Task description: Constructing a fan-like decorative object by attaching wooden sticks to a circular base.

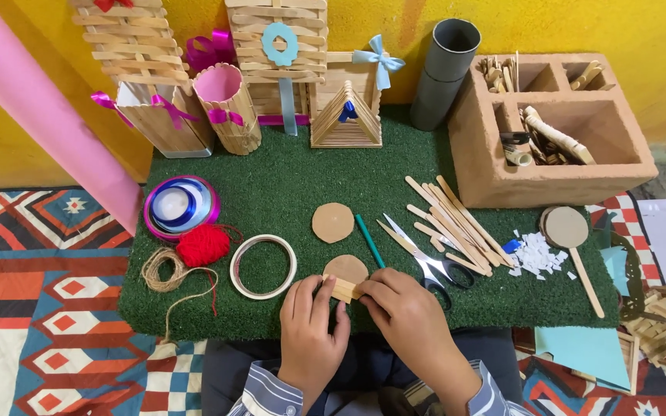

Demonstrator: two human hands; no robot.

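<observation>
At the near edge of the green grass mat (287, 177), my left hand (311, 323) and my right hand (406, 312) together pinch a short stack of wooden craft sticks (343, 290). The stack rests on a brown cardboard disc (346, 267). A second cardboard disc (333, 222) lies just beyond it. Beside my right hand are a green pencil (369, 240) and scissors (424, 258) with black handles. A loose pile of long craft sticks (449, 223) sits further right.
A tape ring (263, 266), red yarn ball (203, 245), twine coil (165, 270) and ribbon spool (182, 205) lie to the left. Stick-built houses and cups (225, 108) line the back. A compartmented brown box (549, 131), grey tube (445, 73), white paper scraps (535, 254) and a disc on a stick (566, 228) are on the right.
</observation>
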